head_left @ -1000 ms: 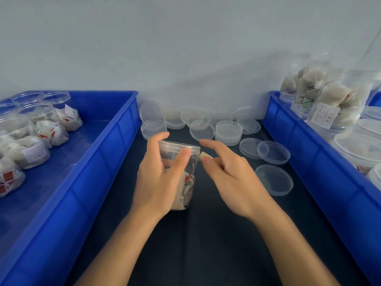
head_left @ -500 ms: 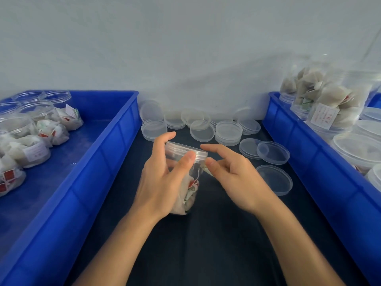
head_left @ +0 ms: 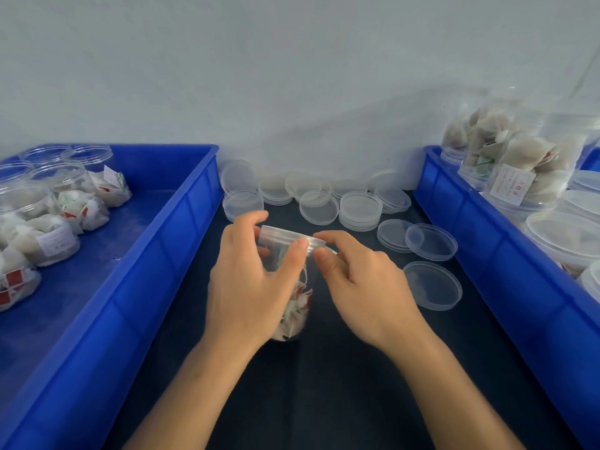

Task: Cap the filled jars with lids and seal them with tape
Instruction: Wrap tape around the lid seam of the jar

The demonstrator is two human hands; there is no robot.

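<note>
Left hand [head_left: 250,280] grips jar [head_left: 292,306] steady; right hand [head_left: 354,287] pinches lid [head_left: 292,237] rim: keep lid level, smooth tape flat

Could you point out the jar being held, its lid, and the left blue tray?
jar [head_left: 297,306], head view, on its lower clear wall.
lid [head_left: 285,235], head view, on its side rim.
left tray [head_left: 181,228], head view, on its right wall.

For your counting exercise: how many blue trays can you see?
2, perhaps more. One blue tray lies left of the hands; another lies right. A blue edge behind it may be a third.
</note>
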